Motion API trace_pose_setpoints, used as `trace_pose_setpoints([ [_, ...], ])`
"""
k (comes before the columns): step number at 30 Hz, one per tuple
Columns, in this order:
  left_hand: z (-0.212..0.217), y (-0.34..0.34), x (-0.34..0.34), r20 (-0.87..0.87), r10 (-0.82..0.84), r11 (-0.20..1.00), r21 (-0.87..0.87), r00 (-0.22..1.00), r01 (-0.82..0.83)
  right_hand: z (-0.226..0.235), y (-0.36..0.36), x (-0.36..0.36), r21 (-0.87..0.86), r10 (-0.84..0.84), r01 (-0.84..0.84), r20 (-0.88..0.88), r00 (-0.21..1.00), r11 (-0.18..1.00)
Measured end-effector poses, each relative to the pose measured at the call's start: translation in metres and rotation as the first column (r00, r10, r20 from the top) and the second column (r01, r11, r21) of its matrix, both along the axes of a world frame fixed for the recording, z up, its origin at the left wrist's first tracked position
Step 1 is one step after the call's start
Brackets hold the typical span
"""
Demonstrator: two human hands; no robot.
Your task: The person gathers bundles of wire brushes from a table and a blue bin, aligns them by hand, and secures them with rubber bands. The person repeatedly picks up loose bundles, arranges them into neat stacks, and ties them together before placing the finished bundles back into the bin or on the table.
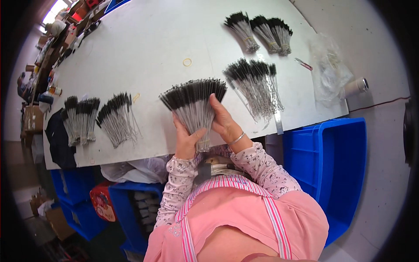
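Between my two hands is a fanned bundle of wire brushes [194, 98], black bristles pointing away from me and pale wire stems toward me. A yellow rubber band circles the stems near their lower end. My left hand [187, 139] is closed around the bundle's left side, its thumb across the stems. On the right side, my right hand [223, 120] grips it with the thumb raised along the bristles. To the right lies a loose spread of brushes [257, 87] on the white table [152, 48]. Another loose group of brushes [117, 118] is to the left.
Banded brush bundles [273, 35] lie at the far right, and more brushes [81, 118] at the left. A rubber band [187, 62], a red-handled cutter [303, 64], a metal ruler [278, 122] and a plastic bag [329, 70] are on the table. A blue crate [323, 166] stands at its right edge.
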State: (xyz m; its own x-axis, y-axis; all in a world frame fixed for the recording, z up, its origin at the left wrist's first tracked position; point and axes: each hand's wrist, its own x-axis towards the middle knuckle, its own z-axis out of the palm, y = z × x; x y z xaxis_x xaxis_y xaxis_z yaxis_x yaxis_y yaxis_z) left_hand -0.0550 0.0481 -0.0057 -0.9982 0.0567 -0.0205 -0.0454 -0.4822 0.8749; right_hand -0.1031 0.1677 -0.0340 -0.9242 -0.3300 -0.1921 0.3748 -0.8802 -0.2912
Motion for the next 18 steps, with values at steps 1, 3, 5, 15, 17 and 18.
trace_pose_setpoints([
  [1,0.002,-0.005,-0.002,0.105,-0.104,0.994,0.026,0.989,0.102,0.006,0.0,0.0,0.071,-0.004,0.007,-0.045,0.999,0.997],
  [3,0.009,-0.014,-0.006,0.303,-0.305,0.952,0.101,0.903,0.288,0.022,0.002,0.003,0.476,-0.015,0.116,-0.21,0.978,0.872],
  [5,0.017,-0.016,-0.012,0.298,-0.341,0.94,0.139,0.892,0.313,0.037,0.01,0.001,0.743,0.096,0.151,-0.278,0.956,0.652],
  [15,0.01,-0.068,-0.099,-0.264,0.243,0.44,-0.828,0.933,-0.349,0.065,0.077,-0.069,0.688,-0.342,0.506,-0.374,0.862,0.521],
  [17,0.006,-0.066,-0.113,-0.358,0.279,0.041,-0.923,0.891,-0.384,0.066,0.106,-0.1,0.662,-0.534,0.622,-0.375,0.758,0.417],
  [18,0.005,-0.062,-0.117,-0.316,0.262,-0.101,-0.949,0.912,-0.3,0.059,0.127,-0.119,0.66,-0.592,0.672,-0.408,0.695,0.335],
])
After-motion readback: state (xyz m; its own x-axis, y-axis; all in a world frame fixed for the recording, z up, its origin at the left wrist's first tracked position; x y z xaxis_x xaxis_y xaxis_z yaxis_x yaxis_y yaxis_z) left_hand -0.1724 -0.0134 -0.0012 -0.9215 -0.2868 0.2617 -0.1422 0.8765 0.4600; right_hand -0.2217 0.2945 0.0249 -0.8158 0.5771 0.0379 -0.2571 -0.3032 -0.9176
